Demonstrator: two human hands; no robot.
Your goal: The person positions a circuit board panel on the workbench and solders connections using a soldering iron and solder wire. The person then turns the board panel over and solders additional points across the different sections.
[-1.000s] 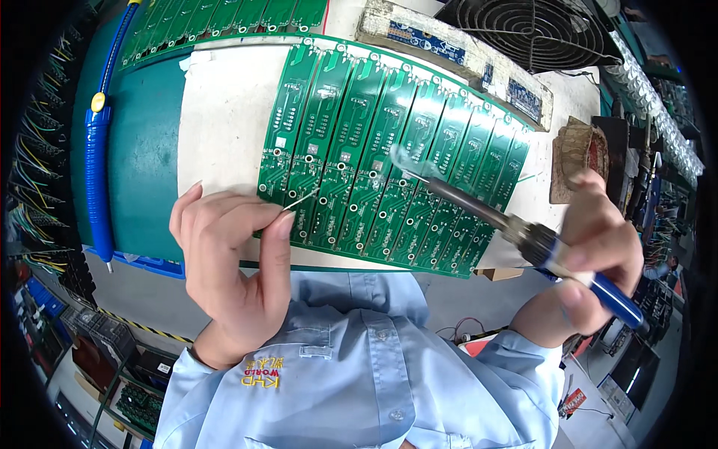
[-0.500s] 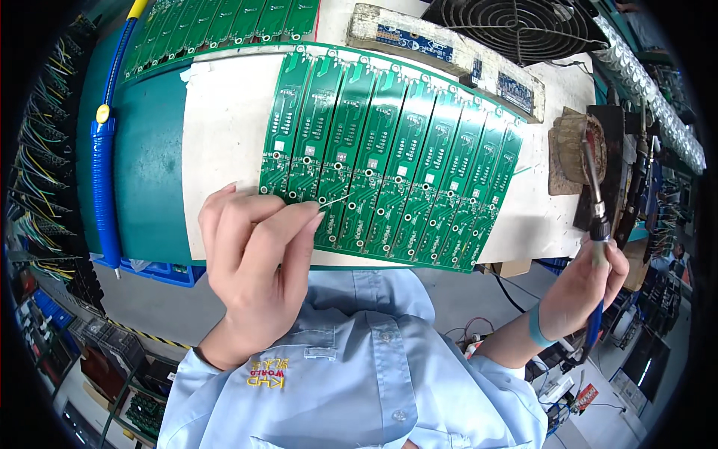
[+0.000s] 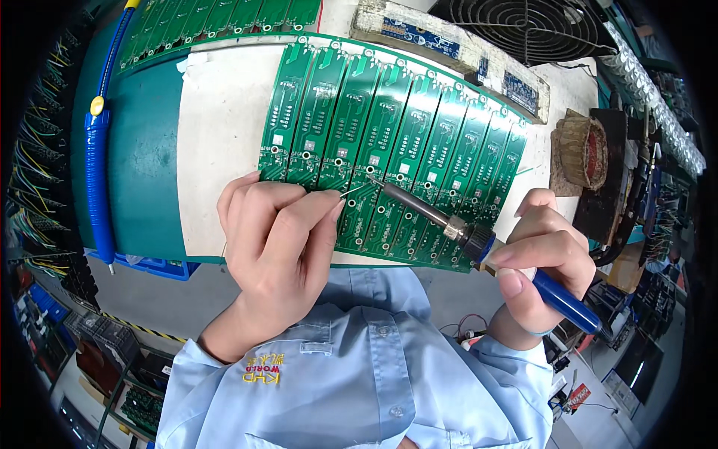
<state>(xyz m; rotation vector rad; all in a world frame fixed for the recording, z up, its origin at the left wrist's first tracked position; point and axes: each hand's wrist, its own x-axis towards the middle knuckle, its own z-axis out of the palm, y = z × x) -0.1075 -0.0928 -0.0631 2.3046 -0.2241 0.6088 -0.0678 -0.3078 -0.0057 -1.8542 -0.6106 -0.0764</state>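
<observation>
A large green circuit board panel (image 3: 410, 142), divided into several narrow strips, lies across white card on the bench. Between the thumb and forefinger of my left hand (image 3: 273, 236) is a thin solder wire (image 3: 351, 191), its end pointing right over the middle of the panel. My right hand (image 3: 552, 254) grips a soldering iron (image 3: 476, 241) with a blue handle. The iron slants down to the left, its tip close to the wire's end; whether tip, wire and board touch is too small to tell. My left fingers cover part of the panel's near-left edge.
A worn bar with blue boards (image 3: 449, 52) and a black fan (image 3: 523, 30) stand behind the panel. At the right is a round brown holder (image 3: 582, 150). Another green panel (image 3: 224, 21) lies far left, near a blue tube (image 3: 97, 179).
My right hand has brought the soldering iron from the round holder at the right to the middle of the panel. My left hand has shifted slightly right, still pinching the solder wire.
</observation>
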